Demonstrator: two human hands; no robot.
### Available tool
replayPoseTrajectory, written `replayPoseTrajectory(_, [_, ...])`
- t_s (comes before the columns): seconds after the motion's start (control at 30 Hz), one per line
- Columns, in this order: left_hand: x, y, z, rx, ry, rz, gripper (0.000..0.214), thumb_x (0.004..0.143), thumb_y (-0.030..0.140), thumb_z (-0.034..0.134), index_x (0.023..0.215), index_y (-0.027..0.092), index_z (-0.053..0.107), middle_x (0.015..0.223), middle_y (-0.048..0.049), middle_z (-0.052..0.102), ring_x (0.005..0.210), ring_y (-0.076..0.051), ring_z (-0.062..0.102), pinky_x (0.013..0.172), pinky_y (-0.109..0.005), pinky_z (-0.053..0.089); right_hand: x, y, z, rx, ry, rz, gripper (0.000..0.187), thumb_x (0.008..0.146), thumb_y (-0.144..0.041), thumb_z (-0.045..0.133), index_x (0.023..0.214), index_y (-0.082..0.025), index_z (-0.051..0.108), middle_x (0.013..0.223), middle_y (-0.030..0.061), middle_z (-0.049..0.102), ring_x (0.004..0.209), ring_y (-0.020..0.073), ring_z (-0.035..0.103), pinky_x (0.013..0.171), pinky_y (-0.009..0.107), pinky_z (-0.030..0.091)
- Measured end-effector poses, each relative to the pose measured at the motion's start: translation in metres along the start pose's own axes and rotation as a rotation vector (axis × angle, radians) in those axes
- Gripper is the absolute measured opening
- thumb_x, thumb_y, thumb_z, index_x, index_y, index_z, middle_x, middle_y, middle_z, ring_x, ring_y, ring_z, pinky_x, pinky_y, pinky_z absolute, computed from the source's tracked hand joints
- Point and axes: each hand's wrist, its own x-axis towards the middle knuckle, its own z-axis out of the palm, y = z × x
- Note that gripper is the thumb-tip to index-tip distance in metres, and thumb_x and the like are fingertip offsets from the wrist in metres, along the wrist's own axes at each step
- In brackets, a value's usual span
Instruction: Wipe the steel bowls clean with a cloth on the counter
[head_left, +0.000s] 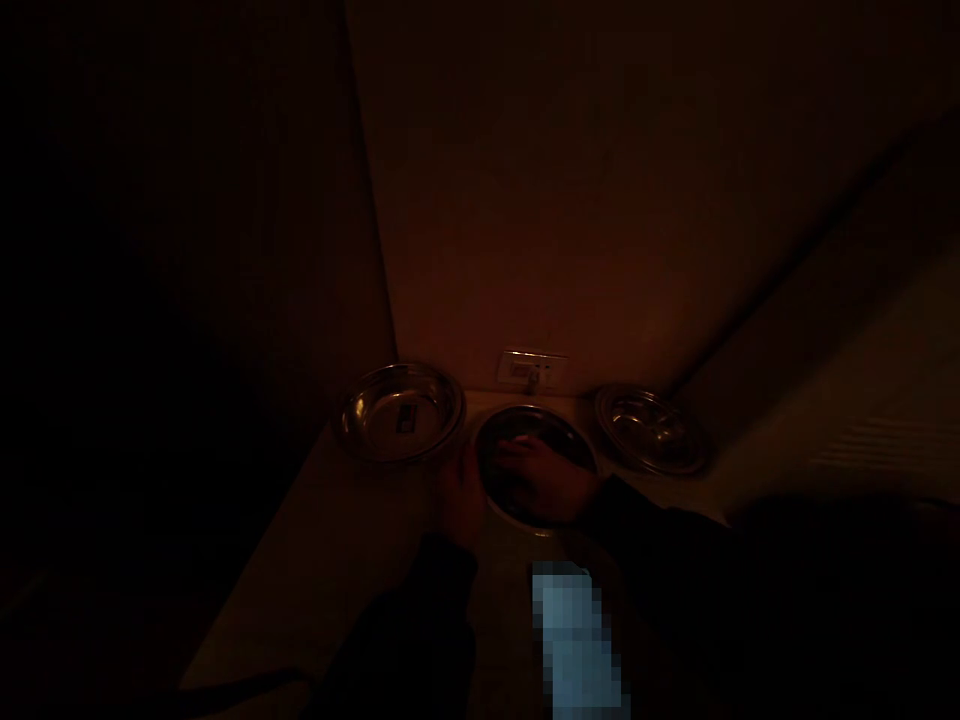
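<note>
The scene is very dark. A steel plate (525, 425) lies in the middle of a pale counter. My left hand (459, 497) rests against the plate's left rim, fingers curled on its edge. My right hand (541, 477) lies inside the plate, over its right half, with fingers bent; whether anything is under them is hidden by the dark. Both arms wear dark sleeves.
A second steel plate (399, 410) sits to the left and a third (649, 430) to the right, both near the wall. A wall socket (532, 369) sits just behind the middle plate. The counter (337, 560) drops off into darkness on the left.
</note>
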Motion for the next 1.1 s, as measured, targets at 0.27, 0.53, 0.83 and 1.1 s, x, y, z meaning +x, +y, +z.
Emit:
replayPoseTrajectory(0.27, [0.001,0.001,-0.002,0.032,0.008,0.031,0.034,0.086,0.031,0.04,0.088,0.012,0.068,0.093,-0.0129,0.071,0.089,-0.024,0.064,0.085,-0.037,0.047,-0.003,-0.001,0.002,0.039,0.005,-0.074,0.045,0.075,-0.011,0.058,0.118,-0.021,0.061,0.133,0.0092,0.052,0.122,0.0236,0.045,0.101,0.04,0.037])
replayPoseTrajectory(0.53, [0.005,0.0,-0.001,0.046,-0.005,0.044,0.034,0.085,0.031,0.042,0.089,0.012,0.069,0.094,-0.013,0.071,0.09,-0.025,0.064,0.084,-0.038,0.047,-0.005,0.019,0.003,0.014,0.087,0.141,0.036,0.082,-0.013,0.05,0.117,-0.011,0.061,0.122,0.0203,0.057,0.114,0.0318,0.05,0.097,0.053,0.036])
replayPoseTrajectory(0.83, [0.004,0.005,-0.003,0.058,0.033,0.015,0.036,0.086,0.033,0.042,0.093,0.011,0.069,0.099,-0.0147,0.07,0.095,-0.026,0.064,0.088,-0.037,0.045,-0.002,-0.005,-0.001,0.211,-0.04,-0.166,0.044,0.07,-0.005,0.059,0.108,-0.025,0.067,0.12,0.0013,0.063,0.115,0.017,0.054,0.099,0.031,0.039])
replayPoseTrajectory(1.1, [0.002,0.005,-0.003,0.073,-0.008,0.014,0.035,0.086,0.031,0.04,0.09,0.012,0.07,0.094,-0.0132,0.071,0.089,-0.025,0.065,0.082,-0.037,0.049,0.013,0.013,0.011,0.245,0.244,0.21,0.045,0.076,-0.006,0.052,0.12,-0.014,0.056,0.129,0.0184,0.049,0.117,0.0264,0.05,0.1,0.044,0.036])
